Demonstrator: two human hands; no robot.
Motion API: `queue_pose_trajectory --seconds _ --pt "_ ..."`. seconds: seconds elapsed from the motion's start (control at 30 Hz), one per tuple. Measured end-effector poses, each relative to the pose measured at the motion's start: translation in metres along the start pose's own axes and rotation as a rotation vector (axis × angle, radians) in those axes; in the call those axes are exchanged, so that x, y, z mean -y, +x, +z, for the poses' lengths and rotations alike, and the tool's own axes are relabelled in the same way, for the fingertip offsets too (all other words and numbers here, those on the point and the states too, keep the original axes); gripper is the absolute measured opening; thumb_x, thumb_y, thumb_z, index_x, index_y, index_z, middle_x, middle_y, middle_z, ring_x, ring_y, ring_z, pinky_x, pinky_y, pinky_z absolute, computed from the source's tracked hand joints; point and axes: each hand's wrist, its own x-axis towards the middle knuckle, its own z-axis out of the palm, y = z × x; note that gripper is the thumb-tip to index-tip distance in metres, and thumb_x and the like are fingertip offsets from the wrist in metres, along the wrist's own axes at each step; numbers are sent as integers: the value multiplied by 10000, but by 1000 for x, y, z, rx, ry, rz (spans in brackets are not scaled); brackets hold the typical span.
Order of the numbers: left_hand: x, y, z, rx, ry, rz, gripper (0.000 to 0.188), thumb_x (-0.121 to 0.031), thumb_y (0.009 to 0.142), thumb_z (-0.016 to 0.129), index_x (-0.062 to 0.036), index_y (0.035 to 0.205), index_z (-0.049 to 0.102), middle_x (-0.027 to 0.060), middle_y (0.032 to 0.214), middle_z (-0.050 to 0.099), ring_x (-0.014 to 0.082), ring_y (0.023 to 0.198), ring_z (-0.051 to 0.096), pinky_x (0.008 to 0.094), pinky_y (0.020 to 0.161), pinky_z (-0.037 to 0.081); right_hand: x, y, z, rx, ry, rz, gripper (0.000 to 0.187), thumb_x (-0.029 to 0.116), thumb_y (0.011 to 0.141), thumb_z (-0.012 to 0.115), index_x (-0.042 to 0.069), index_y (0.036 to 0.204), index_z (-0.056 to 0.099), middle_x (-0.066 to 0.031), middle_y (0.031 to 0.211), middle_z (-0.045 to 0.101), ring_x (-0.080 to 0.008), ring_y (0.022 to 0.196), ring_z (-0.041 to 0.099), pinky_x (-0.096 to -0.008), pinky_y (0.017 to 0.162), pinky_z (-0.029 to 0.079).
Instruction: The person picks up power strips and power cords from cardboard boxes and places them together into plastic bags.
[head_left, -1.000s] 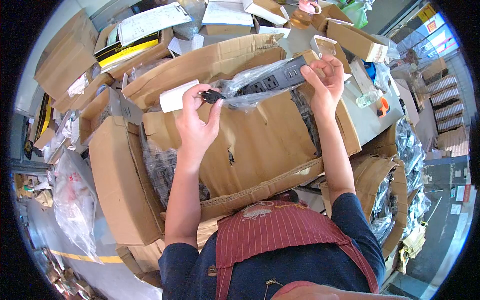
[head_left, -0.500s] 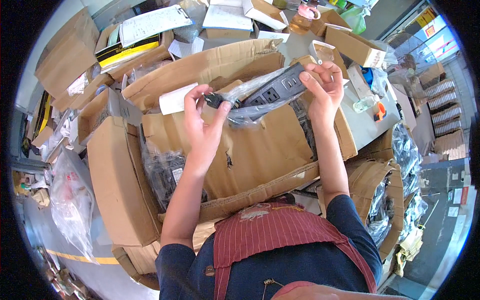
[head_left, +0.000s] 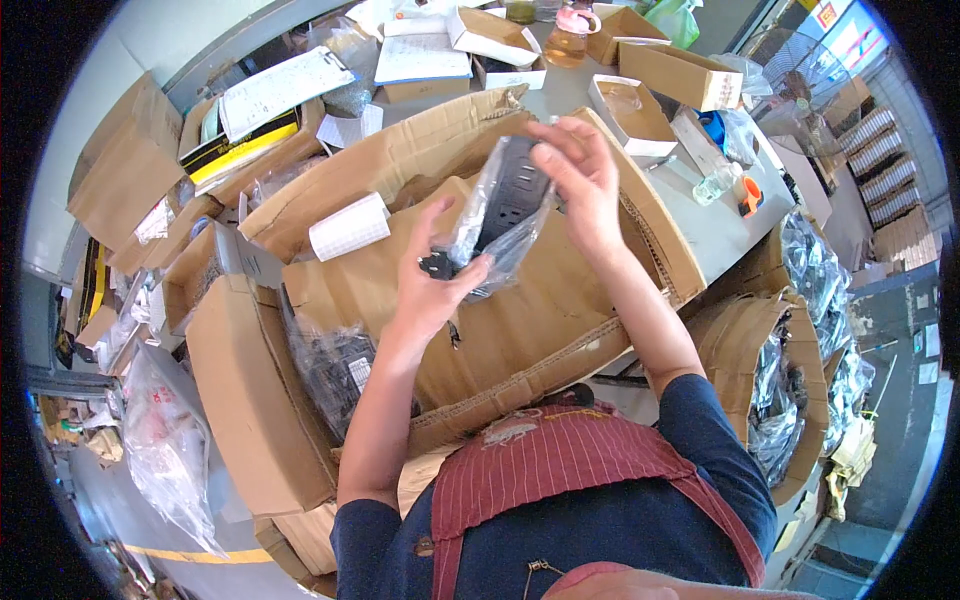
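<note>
Between my hands is a black power strip (head_left: 518, 190) inside a clear plastic bag, tilted with its upper end toward the far right. My right hand (head_left: 580, 180) grips that upper end between thumb and fingers. At the lower end my left hand (head_left: 438, 275) closes on the bag and the black plug (head_left: 437, 264). Below them a large open cardboard box (head_left: 540, 300) has a brown cardboard sheet lying in it. Along its left side sit more black bagged pieces (head_left: 345, 370). A white sheet of paper (head_left: 350, 227) rests on the cardboard, left of the power strip.
Behind the box, a grey table (head_left: 735, 225) carries small open cartons (head_left: 635, 115), a pink-lidded jug (head_left: 571, 38), an orange tape dispenser (head_left: 749, 197) and a clipboard (head_left: 285, 90). To my right stands a carton of bagged black pieces (head_left: 775, 420). A clear plastic bag (head_left: 165, 450) hangs at left.
The power strip has turned from nearly level to steeper. Both hands have come closer together, the right moving left and the left moving lower and slightly right. The view has shifted slightly.
</note>
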Motion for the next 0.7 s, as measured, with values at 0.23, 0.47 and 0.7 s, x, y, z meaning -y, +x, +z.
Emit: queue_pose_trajectory --seconds 0.23,0.47,0.7 --pt "-1 4 -5 -184 -422 -234 585 -26 760 748 28 1297 525 111 1121 651 169 964 647 306 877 495 -38 -10 6 349 -336 29 1033 9 753 763 39 1551 107 -191 1527 319 -284 1335 441 -372 1078 387" --pt "-1 4 -9 -241 -465 -92 709 4 728 738 36 1369 438 131 1231 600 179 954 656 327 912 483 -28 -14 12 517 -150 196 1200 -47 742 761 88 1563 -103 -153 1623 52 -282 1371 403 -396 1126 327" --pt "-1 4 -16 -230 -557 -117 739 21 678 709 39 1371 451 144 1223 609 179 928 658 329 900 484 -22 -19 16 582 -247 110 1186 -16 752 786 135 1577 -53 -132 1645 7 -283 1413 360 -425 1150 292"
